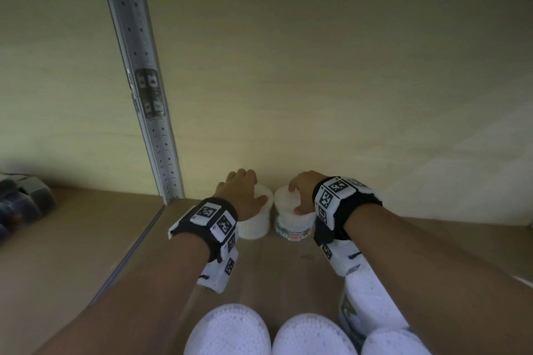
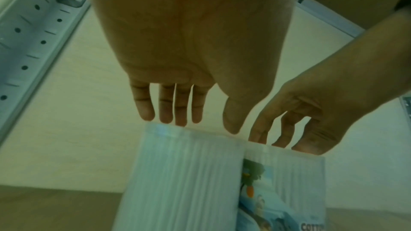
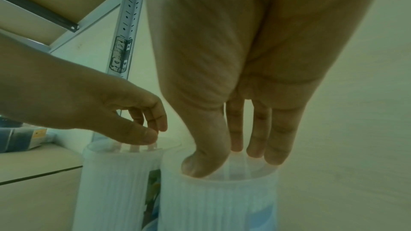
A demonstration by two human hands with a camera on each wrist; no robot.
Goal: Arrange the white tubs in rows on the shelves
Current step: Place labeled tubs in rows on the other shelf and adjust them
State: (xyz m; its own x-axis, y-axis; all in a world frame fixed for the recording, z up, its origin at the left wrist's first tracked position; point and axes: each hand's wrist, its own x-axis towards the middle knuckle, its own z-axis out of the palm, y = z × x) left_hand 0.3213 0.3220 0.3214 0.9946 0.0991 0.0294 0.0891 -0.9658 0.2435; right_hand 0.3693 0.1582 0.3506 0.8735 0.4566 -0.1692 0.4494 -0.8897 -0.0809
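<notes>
Two white ribbed tubs stand side by side against the back wall of the shelf (image 1: 277,262). My left hand (image 1: 245,193) comes down on the left tub (image 1: 255,225), with curled fingers at the far rim and the thumb on the lid. My right hand (image 1: 302,190) holds the right tub (image 1: 291,229), which has a "cotton buds" label, thumb at the near rim and fingers on the lid. In the left wrist view the left hand's fingertips (image 2: 180,120) meet the left tub's (image 2: 182,173) top edge. The right wrist view shows the thumb (image 3: 200,164) on the right tub (image 3: 218,199).
Several more white tubs (image 1: 227,331) stand at the shelf's front edge, one under my right forearm (image 1: 372,297). A perforated metal upright (image 1: 150,112) rises left of the two tubs. Dark packaged items (image 1: 20,199) lie in the bay to the left.
</notes>
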